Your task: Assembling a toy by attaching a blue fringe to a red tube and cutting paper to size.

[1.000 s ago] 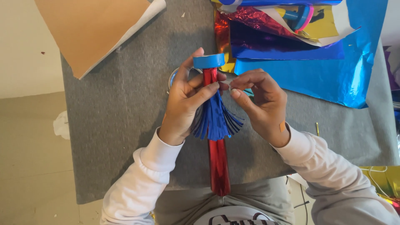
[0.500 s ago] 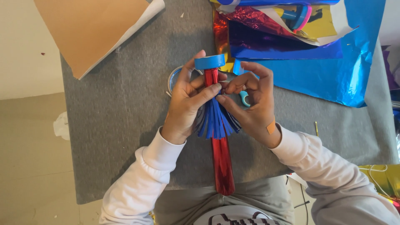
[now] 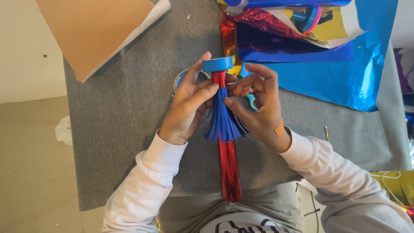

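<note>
While both hands meet over the middle of the grey felt mat (image 3: pixel 129 112), one red foil stick (image 3: pixel 228 168) lies between them, pointing from far to near, its near end reaching the person's lap. One blue paper fringe (image 3: pixel 224 123) is wrapped round the stick just below the hands, its cut strips fanning out toward the near side. One blue tape roll (image 3: pixel 217 64) sits at the far tip of the stick, above the fingertips.

Left hand (image 3: pixel 187 108): palm turned right, thumb and fingers curled closed round the stick and the top of the fringe, index finger lying across the fringe's upper band, thumb raised to the tape roll's left edge. Right hand (image 3: pixel 258 108): palm turned left, fingers bent and pinched in against the stick just right of the fringe's top, thumb pressing on the fringe from the right. One tan plaster (image 3: pixel 279 128) sits on the right wrist. One light-blue ring-shaped piece (image 3: pixel 251 102) shows under the right palm; what it is cannot be told. One round tin rim (image 3: pixel 180 79) peeps out behind the left hand.

Far left: one brown card sheet (image 3: pixel 95 30) on one white sheet. Far right: a pile of foil sheets (image 3: pixel 327 56), with blue, red, purple and gold seen, overlapping. Both sleeves are white.
</note>
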